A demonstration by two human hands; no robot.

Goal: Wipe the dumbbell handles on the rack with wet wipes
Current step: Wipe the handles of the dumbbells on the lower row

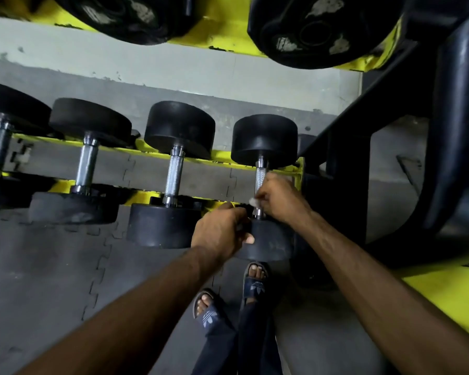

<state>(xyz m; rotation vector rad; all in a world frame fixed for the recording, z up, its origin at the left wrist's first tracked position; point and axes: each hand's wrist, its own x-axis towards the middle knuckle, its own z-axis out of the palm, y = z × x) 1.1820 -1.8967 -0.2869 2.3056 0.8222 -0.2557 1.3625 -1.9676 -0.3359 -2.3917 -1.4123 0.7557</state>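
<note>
Three spare handles point(174, 177) sit to the left on the rack point(221, 157), none touched right now. Judging by that, work runs from the right end inward.

Left hand point(222, 231): fingers curled over the near head point(271, 240) of the dumbbell point(264, 140) at the rack's right end, thumb on the head's face. Good brace, it stops the dumbbell rolling in its cradle.

Right hand point(279, 200): pinching the wipe point(253, 202) against the lower part of the handle point(261, 177). Only a white corner of the wipe shows, so I can't tell if it wraps all the way round.

Doing it well:
- wrap the wipe round the handle, twist and slide the full length, head to head
- the upper knurled stretch looks uncovered, so it likely still needs a pass
- knurling snags, so press firmly and refold the wipe

Room:
- the front rail edge lies just under the knuckles
- the black upright point(344, 190) stands just beside the right hand, so the elbow has little swing on that side
- the gap to the next dumbbell on the left is open
- upper heads point(322, 31) overhang, so lift clear slowly
</note>
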